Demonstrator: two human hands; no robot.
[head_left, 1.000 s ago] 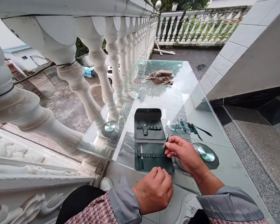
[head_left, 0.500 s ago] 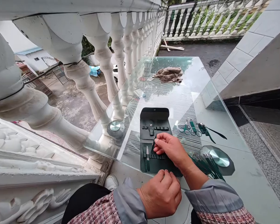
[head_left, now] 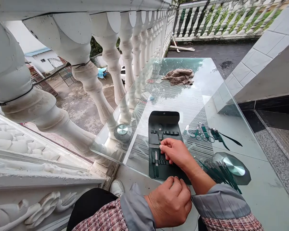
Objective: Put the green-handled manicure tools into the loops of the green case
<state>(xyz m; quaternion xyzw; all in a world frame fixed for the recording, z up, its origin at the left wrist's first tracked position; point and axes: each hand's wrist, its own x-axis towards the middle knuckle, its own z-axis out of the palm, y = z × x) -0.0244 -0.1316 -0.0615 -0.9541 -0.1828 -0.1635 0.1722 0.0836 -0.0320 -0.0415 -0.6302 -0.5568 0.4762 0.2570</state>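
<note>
An open black manicure case (head_left: 165, 117) lies on the glass table, its flap folded out at the far end. Elastic loops cross its two panels, and a slim tool with a silver tip and dark green handle (head_left: 156, 165) sits in the lower-left loops. Over the lower panel, my right hand (head_left: 175, 153) is closed, pinching a slim dark tool (head_left: 160, 147) whose exact kind I cannot make out. My left hand (head_left: 170, 202) is closed at the near edge of the case, its fingertips hidden.
Right of the case lie small scissors (head_left: 195, 134), nail clippers (head_left: 204, 130) and other metal tools (head_left: 219, 136). Several dark green tools (head_left: 221, 173) are piled near a round table mount (head_left: 234, 166). A brown cloth (head_left: 179, 77) rests farther back. A white balustrade (head_left: 106, 64) stands left.
My right hand has shifted slightly over the case, and the pinched tool now stands more upright, in line with the middle loops. The view has turned slightly left.
</note>
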